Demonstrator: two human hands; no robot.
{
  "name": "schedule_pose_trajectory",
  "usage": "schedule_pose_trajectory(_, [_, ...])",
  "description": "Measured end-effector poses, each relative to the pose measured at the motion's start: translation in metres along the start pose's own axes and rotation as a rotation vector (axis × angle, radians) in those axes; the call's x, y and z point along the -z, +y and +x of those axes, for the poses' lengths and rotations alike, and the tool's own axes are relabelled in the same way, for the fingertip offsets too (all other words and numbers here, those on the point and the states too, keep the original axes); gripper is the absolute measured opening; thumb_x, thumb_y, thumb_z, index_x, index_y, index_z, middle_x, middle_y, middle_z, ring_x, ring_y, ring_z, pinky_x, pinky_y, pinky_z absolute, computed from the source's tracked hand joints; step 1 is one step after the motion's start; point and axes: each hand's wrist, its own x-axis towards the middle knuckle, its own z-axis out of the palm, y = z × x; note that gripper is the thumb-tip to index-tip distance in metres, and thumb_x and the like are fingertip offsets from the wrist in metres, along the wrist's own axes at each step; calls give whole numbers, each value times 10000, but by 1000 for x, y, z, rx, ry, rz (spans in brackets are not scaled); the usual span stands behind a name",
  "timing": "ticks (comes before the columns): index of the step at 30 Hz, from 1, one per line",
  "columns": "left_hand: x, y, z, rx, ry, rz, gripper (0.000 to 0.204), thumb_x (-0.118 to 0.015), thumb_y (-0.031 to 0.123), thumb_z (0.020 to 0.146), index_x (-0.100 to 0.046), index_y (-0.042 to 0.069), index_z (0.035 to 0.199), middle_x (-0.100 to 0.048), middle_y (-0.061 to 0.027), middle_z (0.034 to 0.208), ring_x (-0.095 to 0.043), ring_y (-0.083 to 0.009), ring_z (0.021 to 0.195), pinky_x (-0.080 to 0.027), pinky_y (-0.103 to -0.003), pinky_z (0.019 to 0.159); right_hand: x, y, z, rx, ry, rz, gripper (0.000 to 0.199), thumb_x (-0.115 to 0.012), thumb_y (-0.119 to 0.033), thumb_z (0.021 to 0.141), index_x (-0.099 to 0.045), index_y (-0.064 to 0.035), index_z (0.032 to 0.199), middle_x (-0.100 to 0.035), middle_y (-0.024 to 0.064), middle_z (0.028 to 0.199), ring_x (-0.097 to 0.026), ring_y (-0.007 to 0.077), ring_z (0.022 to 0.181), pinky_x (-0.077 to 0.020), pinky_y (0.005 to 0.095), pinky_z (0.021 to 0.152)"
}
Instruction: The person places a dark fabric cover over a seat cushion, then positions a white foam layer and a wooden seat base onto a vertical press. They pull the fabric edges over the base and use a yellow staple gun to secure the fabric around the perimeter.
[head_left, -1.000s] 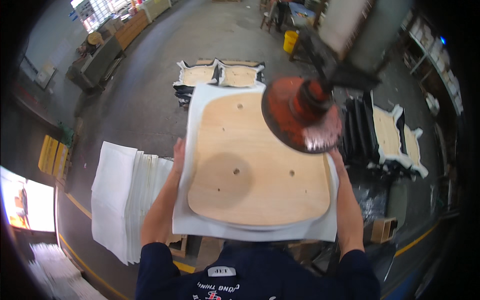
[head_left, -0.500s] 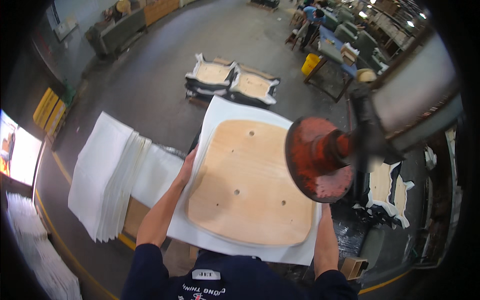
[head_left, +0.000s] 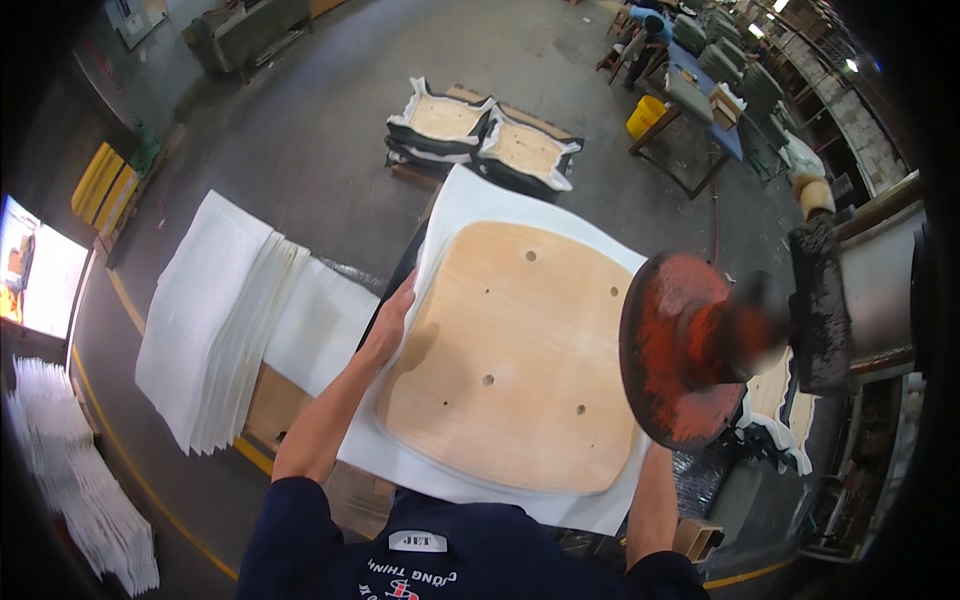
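Closest to me is my navy shirt (head_left: 450,530), with my left forearm (head_left: 335,405) and right forearm (head_left: 655,505) reaching out from its short sleeves. My left fingers (head_left: 399,303) lie along the left edge of a white sheet (head_left: 465,195), touching it; they look close together rather than spread, but I can't tell whether they pinch the edge or only rest against it. My right fingers are hidden by the sheet and a red disc (head_left: 672,350), so I can't say how far they are open or what they touch; only the forearm shows, beside the sheet's right edge.

Between my arms, the pale wooden board (head_left: 530,335), round-cornered and drilled with small holes, lies on the white sheet, which shows as a margin around it. The worn disc tilts over the right side.

To my left stands a fanned stack of white sheets (head_left: 200,325); low on the right is a small wooden box (head_left: 697,540). Past the board, on the floor, sit white-and-black-edged wooden panels (head_left: 525,150). Farther off, a yellow bucket (head_left: 646,117) stands near a blue tabletop (head_left: 727,140), where another person (head_left: 650,45) bends over.
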Motion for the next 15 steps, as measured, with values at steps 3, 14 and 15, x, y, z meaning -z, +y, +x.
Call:
schedule_pose_trajectory(3, [-4,3,-1,-20,-9,39,667,-392,404,1061,-280,8,1586,-355,-155,1615,-323,-262,1490,-227,-353,1213,4,2,-7,1,29,-8,621,-685,-268,925,-470,-45,1463,-586,134,1373,-623,229,1147,-491,345,1002])
schedule_pose_trajectory(14, [-2,22,7,-9,-20,49,646,-393,368,1065,-285,-4,1581,-364,-157,1611,-340,-245,1479,-234,-334,1208,4,7,-12,4,44,-54,600,-682,-293,933,-501,-30,1441,-584,142,1382,-616,233,1159,-475,342,1018])
schedule_pose_trajectory(15, [0,16,9,-1,-5,67,641,-400,360,1065,-288,-5,1580,-370,-157,1608,-346,-241,1476,-239,-331,1206,3,7,-12,9,45,-59,598,-682,-295,934,-503,-28,1439,-584,143,1383,-616,233,1160,-474,341,1019])
